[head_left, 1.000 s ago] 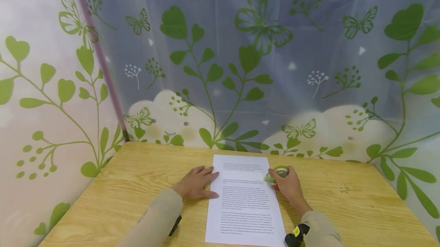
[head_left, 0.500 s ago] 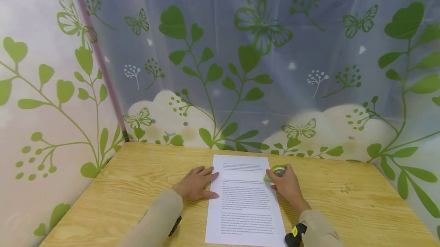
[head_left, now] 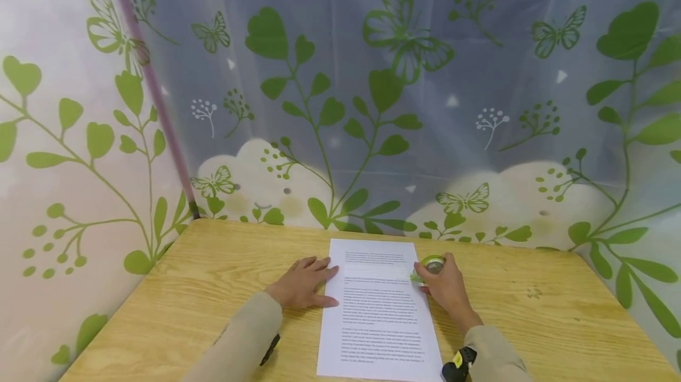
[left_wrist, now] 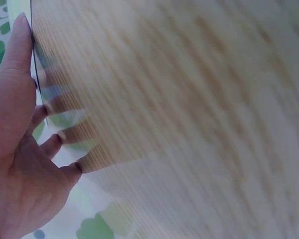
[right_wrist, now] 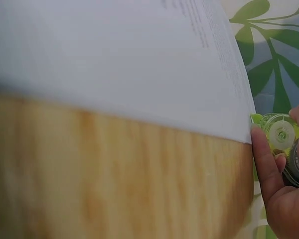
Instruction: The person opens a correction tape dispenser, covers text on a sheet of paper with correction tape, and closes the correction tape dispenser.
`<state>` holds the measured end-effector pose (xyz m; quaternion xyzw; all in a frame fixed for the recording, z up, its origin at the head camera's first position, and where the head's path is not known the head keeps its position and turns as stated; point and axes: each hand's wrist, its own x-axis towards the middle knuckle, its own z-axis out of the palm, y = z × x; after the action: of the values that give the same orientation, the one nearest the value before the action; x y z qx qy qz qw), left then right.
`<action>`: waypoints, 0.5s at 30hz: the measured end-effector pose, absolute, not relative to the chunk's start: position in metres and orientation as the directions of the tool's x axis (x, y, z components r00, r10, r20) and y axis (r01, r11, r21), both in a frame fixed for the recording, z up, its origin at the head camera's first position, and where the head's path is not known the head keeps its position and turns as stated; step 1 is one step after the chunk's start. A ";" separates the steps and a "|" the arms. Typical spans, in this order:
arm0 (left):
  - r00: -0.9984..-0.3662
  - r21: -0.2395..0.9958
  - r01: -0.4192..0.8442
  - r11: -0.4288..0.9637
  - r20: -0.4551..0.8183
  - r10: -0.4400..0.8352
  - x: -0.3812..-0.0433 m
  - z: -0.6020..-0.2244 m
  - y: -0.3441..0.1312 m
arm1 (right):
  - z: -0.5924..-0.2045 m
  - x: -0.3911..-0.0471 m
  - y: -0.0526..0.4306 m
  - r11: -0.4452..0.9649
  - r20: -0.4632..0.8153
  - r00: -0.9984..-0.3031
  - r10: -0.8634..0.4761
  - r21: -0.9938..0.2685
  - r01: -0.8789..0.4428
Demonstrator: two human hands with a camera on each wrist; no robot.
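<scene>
A printed sheet of paper (head_left: 379, 317) lies on the wooden table in front of me. Across its left edge my left hand (head_left: 302, 285) rests with fingers spread, fingertips and thumb tip on the paper. In the left wrist view, that hand (left_wrist: 27, 164) has its fingertips down on the table side. My right hand (head_left: 448, 292) holds a green correction tape dispenser (head_left: 433, 263) at the sheet's right edge, its tip level with the blank band between the upper text blocks. The right wrist view shows the dispenser's clear case (right_wrist: 281, 133) with round reels inside, gripped between thumb and fingers.
The wooden table (head_left: 553, 311) extends on both sides of the paper. Behind it hangs a backdrop (head_left: 335, 104) printed with leaves and butterflies, and a similar one (head_left: 58, 193) stands at the left. Dark straps with devices (head_left: 459, 364) sit at the wrists.
My right hand with the correction tape dispenser shifts slightly left, then slightly back right, at the paper's right edge. The left hand and the sheet stay in place.
</scene>
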<state>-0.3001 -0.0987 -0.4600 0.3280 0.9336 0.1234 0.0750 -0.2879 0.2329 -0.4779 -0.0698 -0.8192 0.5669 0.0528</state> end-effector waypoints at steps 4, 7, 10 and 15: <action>-0.774 0.284 0.594 0.753 -0.056 0.631 -0.300 -0.460 -0.099 | -0.479 -0.289 0.234 0.324 -0.006 -0.985 0.175 -0.944 0.064; -0.768 0.306 0.598 0.741 -0.044 0.639 -0.300 -0.460 -0.100 | -0.481 -0.289 0.239 0.215 -0.058 -0.978 0.198 -0.971 0.102; -0.764 0.337 0.604 0.722 -0.013 0.645 -0.301 -0.463 -0.100 | -0.481 -0.287 0.245 0.083 -0.105 -0.964 0.244 -0.988 0.128; -0.772 0.357 0.607 0.710 0.050 0.634 -0.305 -0.471 -0.102 | -0.474 -0.283 0.252 0.000 -0.085 -0.973 0.214 -0.996 0.087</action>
<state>-0.3054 -0.1020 -0.4708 0.3358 0.9239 0.1792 0.0380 -0.2828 0.2517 -0.4743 -0.1065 -0.7057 0.6989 0.0455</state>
